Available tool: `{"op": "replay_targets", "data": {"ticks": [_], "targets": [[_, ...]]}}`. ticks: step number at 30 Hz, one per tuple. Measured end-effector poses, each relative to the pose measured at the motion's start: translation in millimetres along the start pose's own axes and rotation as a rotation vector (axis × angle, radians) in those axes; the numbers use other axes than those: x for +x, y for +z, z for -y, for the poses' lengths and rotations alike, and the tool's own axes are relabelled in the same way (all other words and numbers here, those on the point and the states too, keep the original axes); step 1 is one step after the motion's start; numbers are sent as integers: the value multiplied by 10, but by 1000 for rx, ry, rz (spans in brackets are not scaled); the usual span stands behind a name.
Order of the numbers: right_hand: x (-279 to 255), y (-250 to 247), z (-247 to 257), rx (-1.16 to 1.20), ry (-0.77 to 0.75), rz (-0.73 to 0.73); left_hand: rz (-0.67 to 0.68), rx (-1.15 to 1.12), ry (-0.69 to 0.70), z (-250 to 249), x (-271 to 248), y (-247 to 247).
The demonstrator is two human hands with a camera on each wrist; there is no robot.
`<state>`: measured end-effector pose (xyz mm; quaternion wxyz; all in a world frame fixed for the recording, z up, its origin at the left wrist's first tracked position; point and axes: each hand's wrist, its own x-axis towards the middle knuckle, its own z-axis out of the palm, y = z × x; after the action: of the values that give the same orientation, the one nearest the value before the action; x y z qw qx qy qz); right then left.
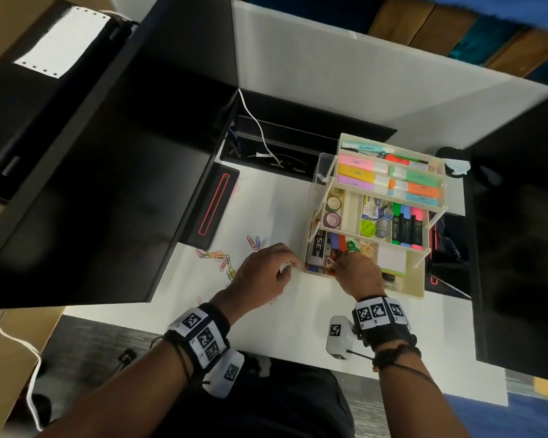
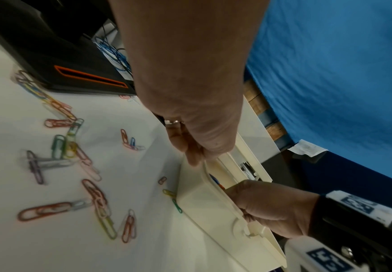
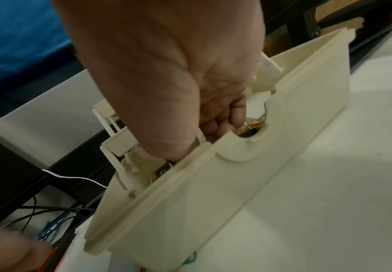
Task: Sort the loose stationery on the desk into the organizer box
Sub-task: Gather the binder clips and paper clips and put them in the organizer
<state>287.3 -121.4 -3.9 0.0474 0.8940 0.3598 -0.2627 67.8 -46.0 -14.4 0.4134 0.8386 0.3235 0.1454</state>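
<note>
The cream organizer box [image 1: 415, 279] stood open on the white worktop [image 1: 298, 314] at centre right of the head view, with its trays fanned out in steps toward the upper right. The top tray held pastel highlighters [image 1: 389, 178]. The middle tray held tape rolls [image 1: 332, 211] at its left end and a row of dark markers [image 1: 407, 226] at its right.

The right hand [image 1: 358, 273] reached into the left part of the lowest compartment. In the right wrist view its fingers [image 3: 222, 117] were curled down behind the box's near wall [image 3: 236, 193]; I cannot tell whether they held anything. The left wrist view showed the same hand [image 2: 271, 208] at the box's rim [image 2: 201, 211].

The left hand [image 1: 263, 273] sat just beside the box's left end, fingers bent. In the left wrist view its fingertips [image 2: 193, 158] came down onto the box's corner. Something pale showed between thumb and fingers in the head view. Whether it was a held item or the box's corner cannot be told, so its grip cannot be told either.

Coloured paper clips [image 1: 219, 257] lay loose on the worktop to the left of the left hand. They were scattered across the lower left of the left wrist view [image 2: 69, 145], and a few lay right against the box's wall. A black stand with a red-edged slot [image 1: 214, 207] stood beyond them toward the upper left, and a white cable [image 1: 257, 124] ran down into a dark recess behind the box.
</note>
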Motion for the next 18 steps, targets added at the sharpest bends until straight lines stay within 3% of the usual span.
{"op": "replay_targets", "data": {"ticks": [5, 12, 15, 18], "targets": [[59, 137, -62, -7, -13, -61, -13, 6, -103, 206, -172, -164], [48, 143, -46, 120, 88, -117, -28, 16, -222, 439, -538, -417], [-202, -12, 52, 209, -43, -298, -73, 33, -267, 608, -714, -520], [-492, -74, 309, 402, -352, -491, -68, 187, -367, 741, -830, -549]]}}
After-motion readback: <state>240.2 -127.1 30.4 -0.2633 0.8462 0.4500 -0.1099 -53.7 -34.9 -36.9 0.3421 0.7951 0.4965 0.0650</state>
